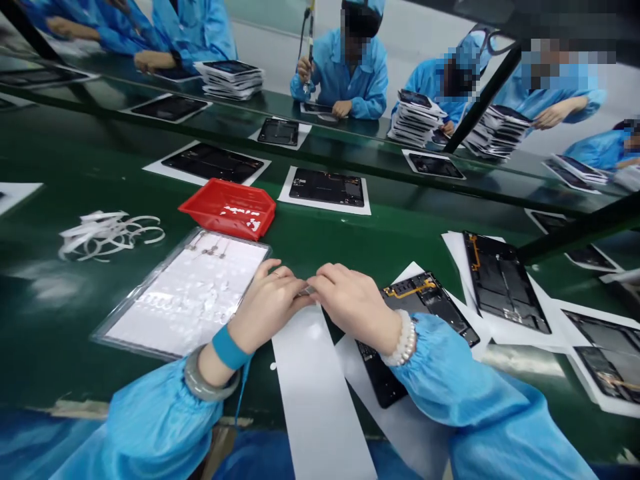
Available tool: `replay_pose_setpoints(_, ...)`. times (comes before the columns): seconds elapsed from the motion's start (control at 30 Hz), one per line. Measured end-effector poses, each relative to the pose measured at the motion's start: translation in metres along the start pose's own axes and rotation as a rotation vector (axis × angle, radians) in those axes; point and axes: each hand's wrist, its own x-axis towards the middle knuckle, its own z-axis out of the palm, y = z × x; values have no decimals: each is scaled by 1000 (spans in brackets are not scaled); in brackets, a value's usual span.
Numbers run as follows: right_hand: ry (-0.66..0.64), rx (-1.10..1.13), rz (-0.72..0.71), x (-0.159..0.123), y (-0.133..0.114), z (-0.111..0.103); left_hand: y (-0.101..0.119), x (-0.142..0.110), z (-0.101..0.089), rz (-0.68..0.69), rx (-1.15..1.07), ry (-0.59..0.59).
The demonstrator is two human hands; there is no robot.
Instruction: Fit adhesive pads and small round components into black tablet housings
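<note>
Small grey piece [306, 291] is between the fingertips of the left hand [270, 293] and the right hand [355, 300], both pinched nearly closed on it, above the white paper strip [320, 387]. Handling of it seems unfinished, since it is not put down. Dark tablet shell [453, 312] lies beside the right wrist; small bits lie on the sleeved sheet [145, 327] and in the red bin [200, 207].

From our head we look forward and down across the bench [400, 233], left hand [267, 297] and right hand [355, 300] near.
</note>
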Motion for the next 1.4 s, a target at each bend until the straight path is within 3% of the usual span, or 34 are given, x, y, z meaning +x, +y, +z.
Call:
replay_pose_setpoints(0.2,-65,-170,-148,12,-9,-3,-1,-2,2,0,-41,-21)
replay_pose_setpoints(0.4,-24,-157,-30,7,-1,-3,-1,-1,2,4,-55,-33)
replay_pose_setpoints(0.67,-44,-105,-127,9,-5,-8,-4,-3,6,-1,-47,-55)
replay_pose_setpoints(0.77,14,84,65,-13,8,-19,-4,-3,1,-12,41,-31)
replay_pose_setpoints(0.87,69,465,366,-53,25,-23,11,-5,-10,6,157,77)
replay_pose_setpoints(0.93,65,673,536,-83,31,-17,28,-9,-11,136,96,80)
replay_pose_setpoints(1.0,56,767,664,-108,29,-5,48,-14,-4,326,-13,12)
replay_pose_setpoints(1.1,99,772,759,-127,17,16,74,-23,16,492,-76,-93)
replay_pose_setpoints(1.23,144,698,810,-126,0,29,89,-35,32,511,-137,-151)
replay_pose_setpoints(1.4,110,616,844,-122,-11,25,90,-46,32,491,-173,-150)
